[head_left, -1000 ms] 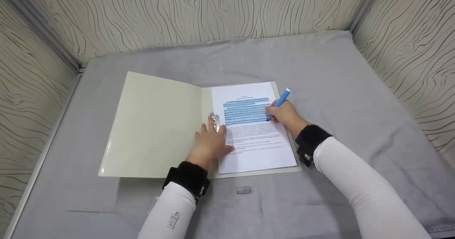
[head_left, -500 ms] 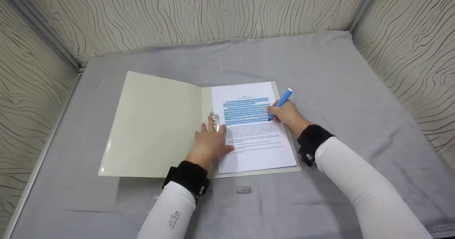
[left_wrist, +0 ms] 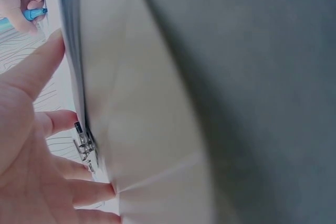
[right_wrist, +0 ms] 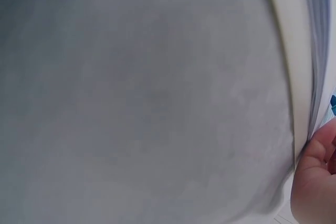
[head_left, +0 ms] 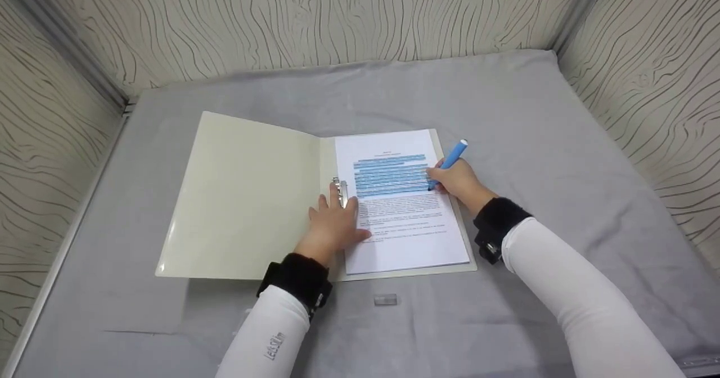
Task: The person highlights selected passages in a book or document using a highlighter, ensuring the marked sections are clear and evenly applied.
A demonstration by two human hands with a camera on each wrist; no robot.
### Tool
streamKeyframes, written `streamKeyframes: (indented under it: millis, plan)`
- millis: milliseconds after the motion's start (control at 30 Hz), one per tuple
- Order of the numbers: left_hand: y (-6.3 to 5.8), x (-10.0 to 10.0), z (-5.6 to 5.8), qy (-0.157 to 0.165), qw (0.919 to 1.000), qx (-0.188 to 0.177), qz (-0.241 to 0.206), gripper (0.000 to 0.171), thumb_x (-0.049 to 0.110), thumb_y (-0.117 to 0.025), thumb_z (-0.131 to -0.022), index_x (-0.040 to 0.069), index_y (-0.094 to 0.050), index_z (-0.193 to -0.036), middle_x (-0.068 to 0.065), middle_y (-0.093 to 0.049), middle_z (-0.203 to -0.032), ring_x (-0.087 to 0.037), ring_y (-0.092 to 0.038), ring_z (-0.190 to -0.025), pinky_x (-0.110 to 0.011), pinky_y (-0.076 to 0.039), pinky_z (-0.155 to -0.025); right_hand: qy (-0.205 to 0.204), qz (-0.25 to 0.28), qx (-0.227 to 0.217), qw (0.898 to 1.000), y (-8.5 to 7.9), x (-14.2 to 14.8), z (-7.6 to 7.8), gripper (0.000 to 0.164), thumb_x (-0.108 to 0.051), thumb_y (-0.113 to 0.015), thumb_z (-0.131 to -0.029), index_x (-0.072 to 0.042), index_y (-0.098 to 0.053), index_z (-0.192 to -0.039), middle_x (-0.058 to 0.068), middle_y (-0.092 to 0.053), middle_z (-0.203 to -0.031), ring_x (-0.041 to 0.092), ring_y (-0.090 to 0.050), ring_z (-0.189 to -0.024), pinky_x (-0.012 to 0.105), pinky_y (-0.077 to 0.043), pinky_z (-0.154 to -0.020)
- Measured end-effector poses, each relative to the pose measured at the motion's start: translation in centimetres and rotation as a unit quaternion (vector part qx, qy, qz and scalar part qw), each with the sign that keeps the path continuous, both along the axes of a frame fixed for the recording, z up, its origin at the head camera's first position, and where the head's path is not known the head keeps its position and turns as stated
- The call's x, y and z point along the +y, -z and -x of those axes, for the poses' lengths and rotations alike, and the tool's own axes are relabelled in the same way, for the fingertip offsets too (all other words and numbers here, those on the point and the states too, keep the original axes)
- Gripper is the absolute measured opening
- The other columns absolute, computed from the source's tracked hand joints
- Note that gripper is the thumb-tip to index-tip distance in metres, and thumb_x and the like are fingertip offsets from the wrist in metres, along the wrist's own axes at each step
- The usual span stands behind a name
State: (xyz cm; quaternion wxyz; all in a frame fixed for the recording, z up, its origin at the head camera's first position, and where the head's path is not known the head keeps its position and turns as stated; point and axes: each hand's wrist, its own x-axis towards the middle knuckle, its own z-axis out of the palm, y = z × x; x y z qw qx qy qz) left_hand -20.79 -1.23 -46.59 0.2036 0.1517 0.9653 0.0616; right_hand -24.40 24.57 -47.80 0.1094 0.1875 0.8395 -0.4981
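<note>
A cream folder (head_left: 247, 198) lies open on the grey cloth, with a printed page (head_left: 402, 220) on its right half. The page's upper lines carry blue highlighting (head_left: 388, 175). My right hand (head_left: 458, 181) grips a blue highlighter pen (head_left: 450, 161), its tip on the right end of the highlighted block. My left hand (head_left: 334, 223) lies flat with fingers spread on the page's left edge, next to the metal clip (head_left: 340, 189). In the left wrist view the left hand (left_wrist: 37, 171) rests by the clip (left_wrist: 84, 148), and the pen (left_wrist: 23, 15) shows far off.
A small clear cap (head_left: 386, 300) lies on the cloth just below the folder. The grey cloth (head_left: 562, 142) is boxed in by wood-grain panels (head_left: 337, 18) at the back and both sides. The right wrist view shows mostly cloth and the folder's edge (right_wrist: 289, 51).
My right hand and the pen have slid a little to the right along the highlighted line. The left hand has stayed in place.
</note>
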Motion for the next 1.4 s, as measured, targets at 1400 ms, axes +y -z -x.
streamKeyframes:
  millis: [1400]
  plan:
    - [-0.1, 0.1, -0.2, -0.006, 0.9999, 0.006, 0.005, 0.082, 0.054, -0.062, -0.082, 0.018, -0.029, -0.148, -0.021, -0.001, -0.154, -0.046, -0.013, -0.136, -0.061, -0.020, -0.103, -0.062, 0.025, 0.057, 0.996, -0.6, -4.9, 0.7, 0.024, -0.026, -0.063, -0.089, -0.007, -0.050, -0.084, 0.002, -0.048, -0.068, 0.011, -0.049, -0.057, 0.023, -0.043, -0.056]
